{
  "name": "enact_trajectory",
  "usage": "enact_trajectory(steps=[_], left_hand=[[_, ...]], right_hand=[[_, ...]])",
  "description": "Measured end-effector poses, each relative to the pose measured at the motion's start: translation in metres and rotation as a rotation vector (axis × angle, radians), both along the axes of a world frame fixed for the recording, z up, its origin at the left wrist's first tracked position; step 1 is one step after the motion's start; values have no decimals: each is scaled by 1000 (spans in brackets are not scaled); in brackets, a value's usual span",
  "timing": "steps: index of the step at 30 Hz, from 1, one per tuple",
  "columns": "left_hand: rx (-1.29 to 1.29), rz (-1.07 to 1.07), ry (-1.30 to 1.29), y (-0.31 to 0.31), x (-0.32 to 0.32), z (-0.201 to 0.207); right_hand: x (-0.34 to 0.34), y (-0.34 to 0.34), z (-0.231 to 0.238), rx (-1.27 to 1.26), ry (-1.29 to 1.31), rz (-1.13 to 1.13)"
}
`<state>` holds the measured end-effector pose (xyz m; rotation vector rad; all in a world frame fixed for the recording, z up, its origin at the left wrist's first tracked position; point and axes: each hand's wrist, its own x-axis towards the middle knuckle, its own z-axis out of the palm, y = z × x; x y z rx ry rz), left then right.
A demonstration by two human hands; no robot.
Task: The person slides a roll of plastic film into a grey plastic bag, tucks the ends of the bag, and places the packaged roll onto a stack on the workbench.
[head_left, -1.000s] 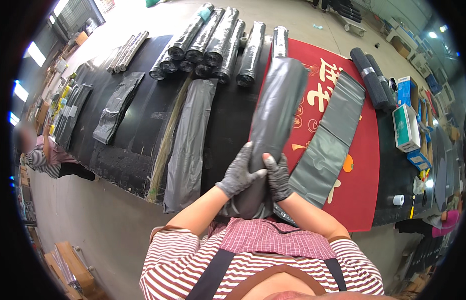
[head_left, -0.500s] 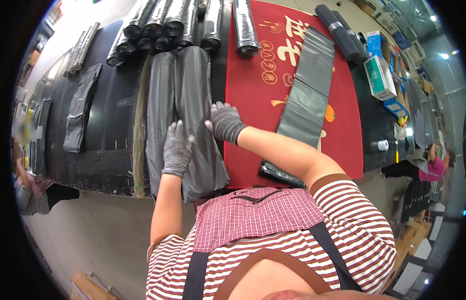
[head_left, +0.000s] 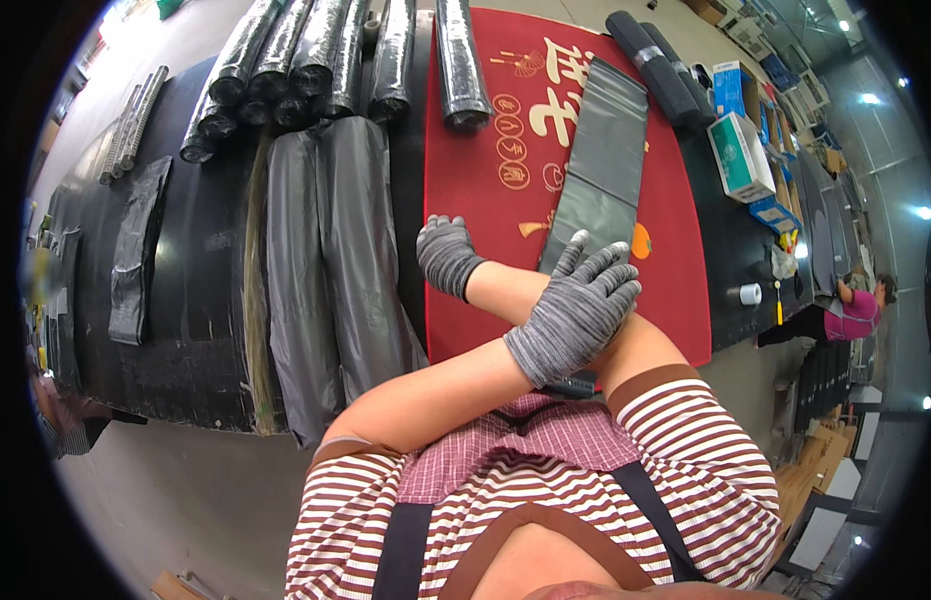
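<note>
My arms are crossed in front of me, both hands in grey knit gloves. My right hand (head_left: 448,255) lies palm down on the left part of the red mat (head_left: 486,150), just right of two long flat dark grey bags (head_left: 326,260) on the black table. My left hand (head_left: 578,312) hovers over my right forearm with its fingers spread, holding nothing. Its fingertips are close to the lower end of a flat grey bag (head_left: 601,170) that lies on the red mat.
Several black rolls (head_left: 286,60) lie at the table's far side, one roll (head_left: 461,60) on the mat's top edge and more rolls (head_left: 656,60) at the far right. Boxes (head_left: 741,150) and a small tape roll (head_left: 751,293) sit right of the mat. Another person (head_left: 856,310) works at the right.
A second ago both hands held a dark bag upright. It was then laid flat on the left pile. Both hands have since moved right to the red mat, arms now crossed.
</note>
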<state>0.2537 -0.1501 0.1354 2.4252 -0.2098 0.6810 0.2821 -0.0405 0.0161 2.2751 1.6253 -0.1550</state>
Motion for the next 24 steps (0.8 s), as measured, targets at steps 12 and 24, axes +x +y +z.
enact_trajectory(steps=[12,24], left_hand=[[414,528,842,134,-123,-133],[183,622,560,134,-115,-135]], right_hand=[[201,112,-4,558,301,-624],[245,42,7,689,1620,-768]])
